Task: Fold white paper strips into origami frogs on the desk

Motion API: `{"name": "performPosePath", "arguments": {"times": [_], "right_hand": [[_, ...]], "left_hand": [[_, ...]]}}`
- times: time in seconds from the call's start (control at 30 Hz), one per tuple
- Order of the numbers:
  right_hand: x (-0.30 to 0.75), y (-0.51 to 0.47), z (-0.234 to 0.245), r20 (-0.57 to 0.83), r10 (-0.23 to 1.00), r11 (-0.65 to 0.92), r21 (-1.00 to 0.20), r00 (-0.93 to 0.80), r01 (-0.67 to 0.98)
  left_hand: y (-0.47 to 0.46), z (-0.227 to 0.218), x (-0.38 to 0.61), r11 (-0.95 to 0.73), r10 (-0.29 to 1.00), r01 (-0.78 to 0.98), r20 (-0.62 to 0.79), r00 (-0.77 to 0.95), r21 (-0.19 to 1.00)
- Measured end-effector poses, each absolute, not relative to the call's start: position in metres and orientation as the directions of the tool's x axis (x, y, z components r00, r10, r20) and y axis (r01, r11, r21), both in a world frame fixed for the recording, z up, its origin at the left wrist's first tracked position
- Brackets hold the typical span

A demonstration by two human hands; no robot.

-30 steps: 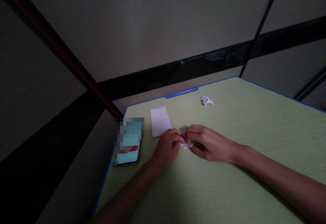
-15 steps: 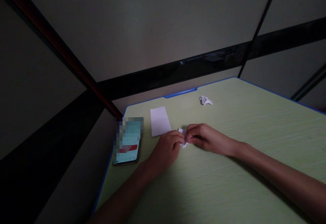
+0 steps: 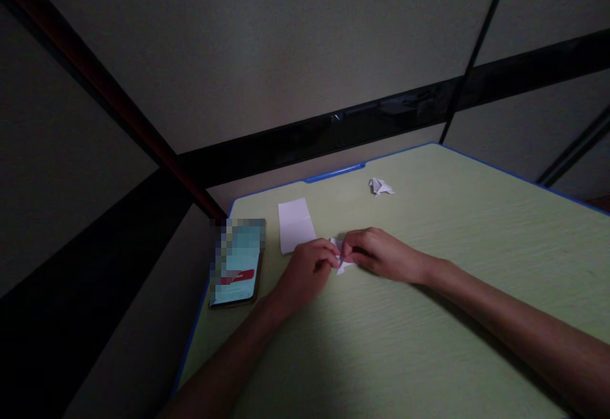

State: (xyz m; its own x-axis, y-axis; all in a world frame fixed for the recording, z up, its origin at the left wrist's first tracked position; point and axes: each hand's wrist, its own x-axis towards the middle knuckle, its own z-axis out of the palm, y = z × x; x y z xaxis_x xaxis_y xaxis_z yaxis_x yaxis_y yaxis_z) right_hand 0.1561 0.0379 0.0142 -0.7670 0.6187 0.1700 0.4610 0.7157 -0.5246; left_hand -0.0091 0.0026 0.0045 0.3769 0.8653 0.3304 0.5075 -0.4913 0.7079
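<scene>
A small white folded paper piece [image 3: 341, 260] lies on the light green table [image 3: 429, 343], pinched between both my hands. My left hand [image 3: 307, 269] is curled, its fingertips pressed on the paper's left side. My right hand [image 3: 381, 255] is closed on the paper's right side, thumb and fingers together. Most of the paper is hidden by my fingers.
A flat white paper sheet [image 3: 295, 225] lies just beyond my left hand. A phone [image 3: 234, 263] with a lit screen rests at the table's left edge. A small finished folded paper figure [image 3: 380, 186] sits near the far edge. The table has a blue rim [image 3: 333, 173].
My right hand has flattened lower onto the paper and both hands have drawn slightly up and left in view. The paper piece shows less below my fingers than before.
</scene>
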Motion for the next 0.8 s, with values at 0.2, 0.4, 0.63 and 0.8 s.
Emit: {"name": "performPosePath", "arguments": {"times": [0.2, 0.4, 0.63, 0.8], "right_hand": [[0.156, 0.038, 0.013, 0.187, 0.594, 0.74, -0.508, -0.783, 0.441], [0.155, 0.039, 0.011, 0.228, 0.576, 0.759, -0.507, -0.785, 0.409], [0.154, 0.04, 0.011, 0.225, 0.612, 0.745, -0.486, -0.759, 0.457], [0.153, 0.038, 0.011, 0.241, 0.624, 0.746, -0.465, -0.743, 0.476]], "left_hand": [[0.0, 0.008, -0.008, -0.516, 0.855, 0.562, 0.345, 0.388, 0.646], [0.0, 0.009, -0.015, -0.571, 0.811, 0.553, 0.313, 0.494, 0.606], [0.0, 0.01, -0.019, -0.612, 0.779, 0.556, 0.304, 0.549, 0.563], [0.001, 0.011, -0.018, -0.609, 0.781, 0.549, 0.315, 0.539, 0.572]]}}
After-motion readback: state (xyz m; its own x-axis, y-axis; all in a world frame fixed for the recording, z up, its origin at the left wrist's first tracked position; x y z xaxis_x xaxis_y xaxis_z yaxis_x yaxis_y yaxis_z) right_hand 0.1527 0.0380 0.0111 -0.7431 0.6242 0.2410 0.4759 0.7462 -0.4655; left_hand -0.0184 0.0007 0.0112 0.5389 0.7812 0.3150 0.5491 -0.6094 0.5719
